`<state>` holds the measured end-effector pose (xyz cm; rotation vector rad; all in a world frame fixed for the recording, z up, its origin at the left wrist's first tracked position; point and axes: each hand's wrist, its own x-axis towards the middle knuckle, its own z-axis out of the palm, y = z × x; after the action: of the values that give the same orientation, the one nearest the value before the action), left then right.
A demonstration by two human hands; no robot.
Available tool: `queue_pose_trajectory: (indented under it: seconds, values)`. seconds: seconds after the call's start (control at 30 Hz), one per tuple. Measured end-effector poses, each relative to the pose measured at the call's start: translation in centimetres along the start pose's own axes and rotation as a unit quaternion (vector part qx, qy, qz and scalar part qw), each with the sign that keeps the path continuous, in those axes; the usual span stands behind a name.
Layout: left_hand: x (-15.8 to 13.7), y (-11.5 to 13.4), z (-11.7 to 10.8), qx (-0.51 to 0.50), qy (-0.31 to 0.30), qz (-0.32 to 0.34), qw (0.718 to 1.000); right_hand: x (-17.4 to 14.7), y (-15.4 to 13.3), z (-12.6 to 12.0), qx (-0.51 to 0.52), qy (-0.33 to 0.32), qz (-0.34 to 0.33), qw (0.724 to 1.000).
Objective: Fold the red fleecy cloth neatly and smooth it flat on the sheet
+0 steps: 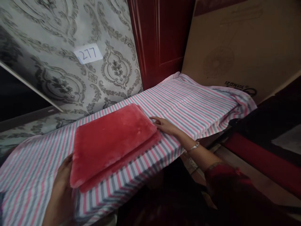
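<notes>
A red plush cloth [113,135], folded into a thick rectangle, lies flat on a striped sheet [183,106]. Its layers are slightly offset along the near edge. My left hand [61,188] rests against the cloth's left edge, its fingers stretched along that side and partly hidden. At the opposite edge, my right hand [166,125] touches the cloth near its right corner, fingers extended and slightly apart. Neither hand lifts the cloth.
Patterned wallpaper [113,62] bearing a paper label [88,53] reading 277 rises behind. A dark red door panel [162,37] and a large cardboard box [235,47] stand at the back right. A dark flat panel [18,94] is at left.
</notes>
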<state>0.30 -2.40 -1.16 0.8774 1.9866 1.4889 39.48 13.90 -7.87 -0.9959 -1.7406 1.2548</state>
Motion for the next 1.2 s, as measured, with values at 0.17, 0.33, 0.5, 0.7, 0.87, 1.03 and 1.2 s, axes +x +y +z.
queue_pose_trajectory:
  seconds: [0.17,0.33,0.5,0.7,0.87,1.03,1.2]
  values:
    - [-4.0,-4.0,-1.8,-0.128,-0.018,-0.069,0.989,-6.3,0.2,1.6,0.02,0.084,-0.052,0.995]
    - [-5.6,-5.6,-2.8,-0.092,-0.029,-0.017,0.995,-8.5,0.2,3.7,-0.041,0.163,-0.035,0.985]
    - [-5.8,-4.9,-3.8,-0.009,-0.023,-0.006,1.0,-8.3,-0.2,4.3,-0.067,0.18,-0.007,0.981]
    - [-5.3,-4.5,-4.5,0.043,-0.08,0.003,0.996,-8.0,0.2,4.1,-0.116,0.168,-0.039,0.978]
    - [-5.0,-4.9,-5.0,0.083,-0.139,0.012,0.987,-8.0,0.3,4.7,-0.1,0.183,-0.051,0.977]
    - [-4.8,-6.3,-4.9,-0.023,-0.14,0.001,0.99,-7.6,-0.1,5.1,0.013,0.207,-0.033,0.978]
    - [-5.1,-5.8,-4.7,-0.048,-0.056,-0.021,0.997,-7.6,0.2,4.3,-0.046,0.232,-0.021,0.972]
